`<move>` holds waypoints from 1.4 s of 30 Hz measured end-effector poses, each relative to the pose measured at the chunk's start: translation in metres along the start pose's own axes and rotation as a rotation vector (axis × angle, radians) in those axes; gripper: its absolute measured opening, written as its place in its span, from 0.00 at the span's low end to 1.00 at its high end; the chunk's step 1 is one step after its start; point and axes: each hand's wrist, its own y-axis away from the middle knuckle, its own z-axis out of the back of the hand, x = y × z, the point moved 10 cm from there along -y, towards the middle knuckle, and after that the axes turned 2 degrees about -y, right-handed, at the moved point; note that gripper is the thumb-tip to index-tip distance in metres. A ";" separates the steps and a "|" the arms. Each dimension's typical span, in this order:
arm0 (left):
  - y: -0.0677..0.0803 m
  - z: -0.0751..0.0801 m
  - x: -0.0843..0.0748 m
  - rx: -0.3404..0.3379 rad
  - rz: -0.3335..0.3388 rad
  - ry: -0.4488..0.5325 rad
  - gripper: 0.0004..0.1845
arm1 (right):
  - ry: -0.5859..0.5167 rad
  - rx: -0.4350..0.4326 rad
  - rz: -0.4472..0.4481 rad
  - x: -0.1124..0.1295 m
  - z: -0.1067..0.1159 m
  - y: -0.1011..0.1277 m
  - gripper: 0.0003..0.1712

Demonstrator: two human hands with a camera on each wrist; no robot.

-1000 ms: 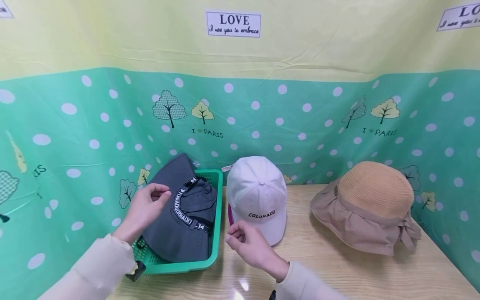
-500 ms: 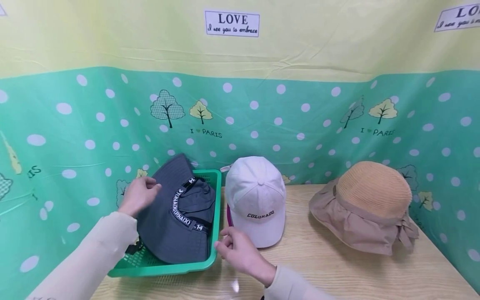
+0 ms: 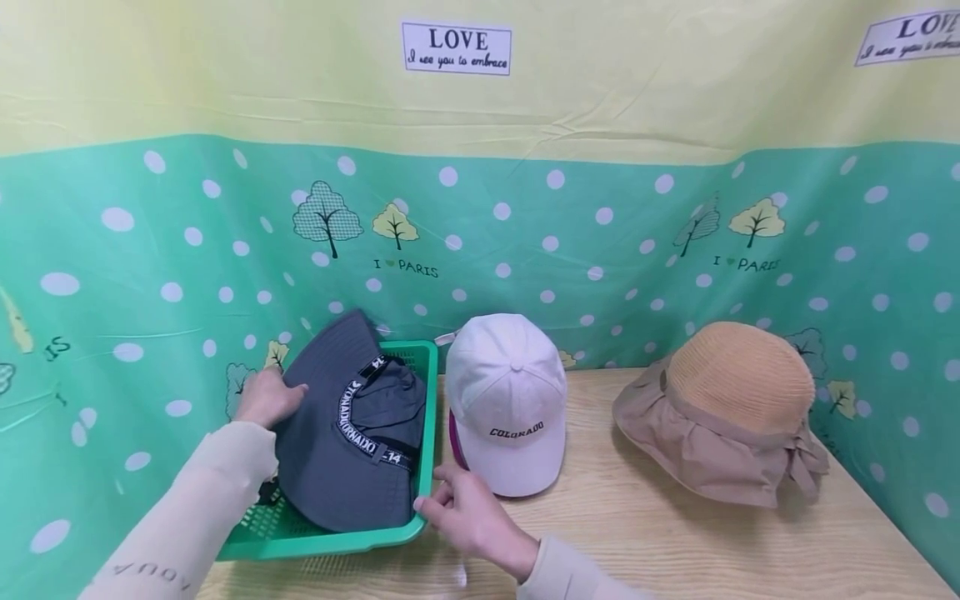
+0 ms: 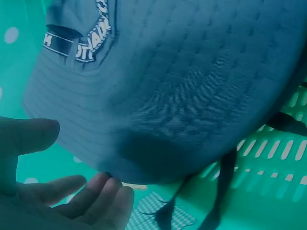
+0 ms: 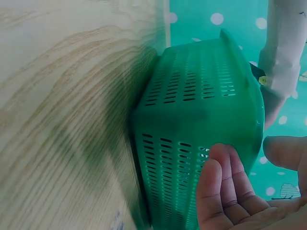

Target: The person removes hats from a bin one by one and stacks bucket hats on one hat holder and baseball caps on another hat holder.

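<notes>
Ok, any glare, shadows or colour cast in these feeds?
Head: small glare spot on the table, just below the right hand in frame; left wrist: blue-green cast, dark shadow on the grey hat; right wrist: soft shadow beside the green basket.

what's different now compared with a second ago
The left hand has moved left to the outer brim of the dark hat. The right hand has moved left, to the near right corner of the green basket. No firm hold shows. The dark hat, white cap, straw hat and green basket stayed put.
</notes>
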 end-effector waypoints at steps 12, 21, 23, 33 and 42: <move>-0.004 -0.004 0.016 -0.034 0.027 0.016 0.24 | 0.003 -0.037 -0.015 -0.004 -0.003 0.001 0.33; 0.000 -0.004 0.024 0.071 0.090 0.119 0.35 | -0.002 -0.038 0.019 -0.001 -0.006 0.000 0.31; 0.001 -0.002 0.027 0.067 0.100 0.157 0.33 | -0.006 -0.037 0.023 -0.001 -0.007 0.000 0.31; 0.009 0.005 0.027 -0.014 0.132 0.280 0.29 | -0.015 -0.037 0.027 -0.001 -0.008 0.002 0.33; 0.028 0.001 0.025 0.003 0.181 0.389 0.29 | -0.032 -0.038 0.014 -0.004 -0.007 0.002 0.33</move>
